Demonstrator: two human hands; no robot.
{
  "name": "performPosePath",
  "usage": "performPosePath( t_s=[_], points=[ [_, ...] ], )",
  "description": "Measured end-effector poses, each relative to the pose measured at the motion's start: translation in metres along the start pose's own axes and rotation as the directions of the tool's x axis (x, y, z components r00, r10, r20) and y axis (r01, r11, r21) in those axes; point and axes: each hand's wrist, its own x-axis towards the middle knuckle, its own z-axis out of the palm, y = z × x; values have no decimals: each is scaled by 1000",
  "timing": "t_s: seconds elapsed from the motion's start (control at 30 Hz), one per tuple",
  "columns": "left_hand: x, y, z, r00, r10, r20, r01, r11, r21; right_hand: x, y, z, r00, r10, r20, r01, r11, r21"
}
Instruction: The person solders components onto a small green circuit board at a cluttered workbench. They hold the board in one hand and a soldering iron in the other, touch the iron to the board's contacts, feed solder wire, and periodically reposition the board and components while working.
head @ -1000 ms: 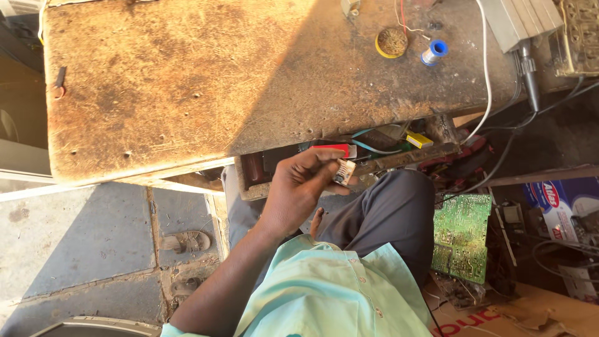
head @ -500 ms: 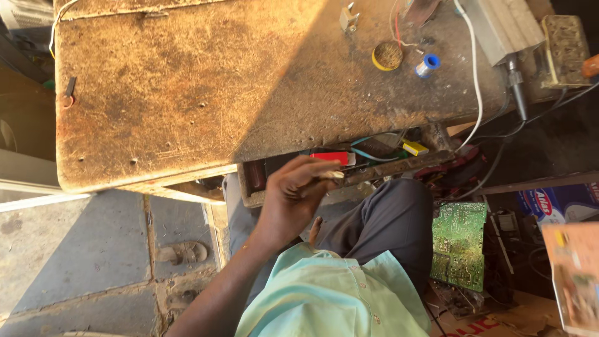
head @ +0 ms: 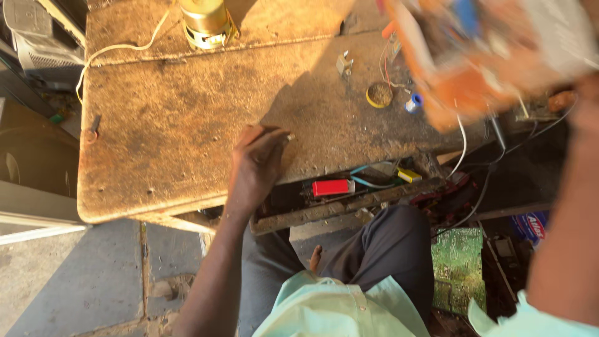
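Note:
My left hand (head: pixel 254 167) rests on the worn wooden workbench (head: pixel 168 131) just above the open drawer (head: pixel 349 206). Its fingertips pinch a small metal part (head: pixel 289 136). My right hand (head: pixel 586 109) is raised close to the camera at the upper right and holds a blurred orange circuit board (head: pixel 480 56) with a blue component and wires. In the drawer lie a red box-shaped item (head: pixel 331 187) and a yellow piece (head: pixel 409 176).
A brass-coloured cylinder (head: pixel 204 22) with a white cable stands at the bench's far edge. A round yellow tin (head: pixel 379 95) and a small blue spool (head: pixel 413 103) sit under the board. A green circuit board (head: pixel 457 268) lies on the floor by my right leg.
My left hand came up out of the drawer onto the bench top with the small part. My right hand brought the orange board up in front of the camera.

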Motion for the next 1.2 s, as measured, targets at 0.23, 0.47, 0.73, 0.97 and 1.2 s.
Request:
performPosePath(
  t_s=[0.23, 0.47, 0.73, 0.97, 1.2],
  points=[
    [10, -6, -5, 999, -37, 35, 36, 999, 22, 108, 126, 142, 985, 138, -99, -115, 972, 205],
    [17, -14, -11, 990, -123, 70, 121, 992, 24, 97, 206, 236, 945, 253, -210, -221, 961, 165],
    [18, -23, -14, 991, -92, 97, 100, 992, -78, 103, 236, 249, 928, 352, -123, -361, 931, -57],
    [14, -25, -5, 994, -84, 63, 90, 990, -105, 97, 243, 228, 825, 562, 56, -561, 827, -31],
    [7, -26, -2, 962, -254, 103, 269, 948, -169, 38, 166, 201, 843, 474, 255, -469, 879, -83]
  ],
)
